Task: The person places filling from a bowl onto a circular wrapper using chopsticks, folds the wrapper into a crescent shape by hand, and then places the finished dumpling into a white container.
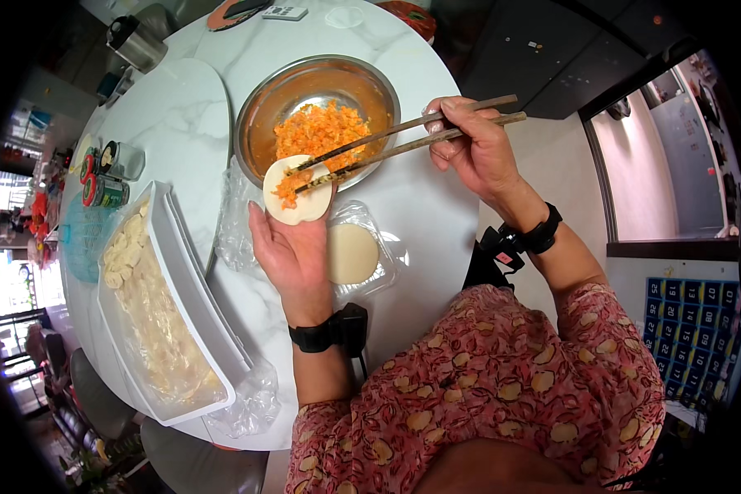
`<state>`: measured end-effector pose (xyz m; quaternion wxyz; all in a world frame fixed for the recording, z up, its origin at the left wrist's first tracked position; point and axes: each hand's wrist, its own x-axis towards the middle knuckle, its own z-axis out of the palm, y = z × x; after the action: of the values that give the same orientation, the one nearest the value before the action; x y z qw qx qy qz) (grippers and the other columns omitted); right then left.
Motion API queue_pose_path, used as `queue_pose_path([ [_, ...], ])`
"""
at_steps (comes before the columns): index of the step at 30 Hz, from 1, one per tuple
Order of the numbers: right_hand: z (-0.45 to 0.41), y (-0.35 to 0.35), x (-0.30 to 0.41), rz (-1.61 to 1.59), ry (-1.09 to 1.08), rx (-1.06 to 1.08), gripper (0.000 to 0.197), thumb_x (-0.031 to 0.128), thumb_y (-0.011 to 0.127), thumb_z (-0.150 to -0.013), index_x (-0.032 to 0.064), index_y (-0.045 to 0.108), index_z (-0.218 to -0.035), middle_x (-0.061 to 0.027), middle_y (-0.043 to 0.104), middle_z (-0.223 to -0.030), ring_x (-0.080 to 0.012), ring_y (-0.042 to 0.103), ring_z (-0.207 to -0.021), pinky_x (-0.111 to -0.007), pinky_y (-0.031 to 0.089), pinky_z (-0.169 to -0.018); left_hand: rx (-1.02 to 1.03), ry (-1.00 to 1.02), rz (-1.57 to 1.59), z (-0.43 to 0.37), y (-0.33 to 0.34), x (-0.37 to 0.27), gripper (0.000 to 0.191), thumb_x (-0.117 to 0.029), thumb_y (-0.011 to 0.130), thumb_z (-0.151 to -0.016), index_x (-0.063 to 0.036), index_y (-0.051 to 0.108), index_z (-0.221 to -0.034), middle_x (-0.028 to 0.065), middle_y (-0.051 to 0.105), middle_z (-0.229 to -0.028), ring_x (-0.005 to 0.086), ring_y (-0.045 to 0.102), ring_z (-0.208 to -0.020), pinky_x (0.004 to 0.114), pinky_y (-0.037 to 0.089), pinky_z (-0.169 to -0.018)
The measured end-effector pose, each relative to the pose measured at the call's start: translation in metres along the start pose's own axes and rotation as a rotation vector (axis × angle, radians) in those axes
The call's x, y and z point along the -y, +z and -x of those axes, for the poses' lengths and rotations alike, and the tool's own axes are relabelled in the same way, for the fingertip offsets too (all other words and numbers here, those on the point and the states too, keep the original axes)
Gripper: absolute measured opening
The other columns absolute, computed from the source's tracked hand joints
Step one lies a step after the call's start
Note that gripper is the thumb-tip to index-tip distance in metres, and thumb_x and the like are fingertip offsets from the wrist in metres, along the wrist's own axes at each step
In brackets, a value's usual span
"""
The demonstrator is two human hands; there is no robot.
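My left hand (pixel 293 250) is palm up and holds a round dumpling wrapper (pixel 302 213) at the near rim of a steel bowl (pixel 247 123). Orange minced filling (pixel 288 190) lies on the wrapper, and more filling (pixel 321 131) is in the bowl. In my right hand (pixel 472 139) is a pair of wooden chopsticks (pixel 401 139), whose tips touch the filling on the wrapper. Just right of my left hand, a stack or single round of wrappers (pixel 352 254) rests in a clear plastic tray (pixel 380 281); I cannot tell how many there are.
At left, a white tray (pixel 188 309) holds pale, wrapped or folded dough pieces (pixel 123 253) partly under clear plastic. Lidded jars (pixel 108 190) and a blue mesh cover (pixel 80 241) stand beyond it. A raised round tabletop (pixel 188 117) borders the bowl. A remote control (pixel 285 13) lies at the far edge.
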<state>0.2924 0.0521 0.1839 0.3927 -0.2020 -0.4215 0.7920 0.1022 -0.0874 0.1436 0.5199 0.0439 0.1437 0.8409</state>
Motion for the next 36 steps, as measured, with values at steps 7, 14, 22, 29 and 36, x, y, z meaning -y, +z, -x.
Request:
queue_pose_path([
  [7,0.001,0.011,-0.016,0.081,0.018,-0.055,0.025,0.017,0.042,-0.093,-0.0041,0.054,-0.09,-0.0064,0.051,-0.071,-0.0128,0.047,-0.053,-0.028,0.044,-0.048,-0.002,-0.026,0.026,0.001,0.002,0.003,0.055,-0.032,0.032,-0.096,0.006,0.023,-0.134,0.0201,0.028,-0.139,0.0355,0.028,-0.129,0.056,0.02,-0.106],
  [14,-0.002,-0.001,-0.009,-0.064,-0.09,-0.036,0.021,0.017,0.048,-0.091,-0.0024,0.058,-0.091,-0.0075,0.056,-0.073,-0.0136,0.053,-0.055,-0.028,0.047,-0.048,-0.026,-0.014,0.005,-0.002,0.0,0.001,0.051,-0.031,0.031,-0.097,0.0082,0.028,-0.13,0.0198,0.033,-0.136,0.0354,0.033,-0.126,0.057,0.026,-0.103],
  [22,-0.054,-0.001,-0.054,0.297,-0.139,-0.237,0.021,0.021,0.058,-0.085,-0.0003,0.058,-0.081,-0.0056,0.056,-0.065,-0.0114,0.056,-0.051,-0.024,0.047,-0.042,-0.075,0.179,-0.111,0.008,0.018,-0.047,0.061,-0.032,0.033,-0.094,0.0084,0.015,-0.136,0.0215,0.015,-0.145,0.0358,0.016,-0.134,0.055,0.009,-0.109],
  [29,-0.05,0.0,-0.073,0.17,0.118,-0.324,0.027,0.025,0.068,-0.079,-0.0008,0.059,-0.077,-0.0068,0.058,-0.066,-0.0123,0.058,-0.051,-0.024,0.048,-0.04,-0.148,0.287,-0.074,0.064,0.016,-0.062,0.062,-0.029,0.038,-0.093,0.0088,0.014,-0.137,0.0222,0.016,-0.145,0.0357,0.016,-0.134,0.054,0.009,-0.11],
  [36,0.028,0.009,-0.093,0.847,-0.173,0.262,0.033,0.012,0.071,-0.073,-0.0041,0.058,-0.099,-0.0089,0.059,-0.073,-0.0138,0.057,-0.057,-0.025,0.046,-0.047,-0.24,0.04,0.029,0.091,-0.029,-0.014,0.066,-0.042,0.035,-0.092,0.0096,0.026,-0.133,0.0202,0.031,-0.139,0.0322,0.029,-0.129,0.047,0.018,-0.109],
])
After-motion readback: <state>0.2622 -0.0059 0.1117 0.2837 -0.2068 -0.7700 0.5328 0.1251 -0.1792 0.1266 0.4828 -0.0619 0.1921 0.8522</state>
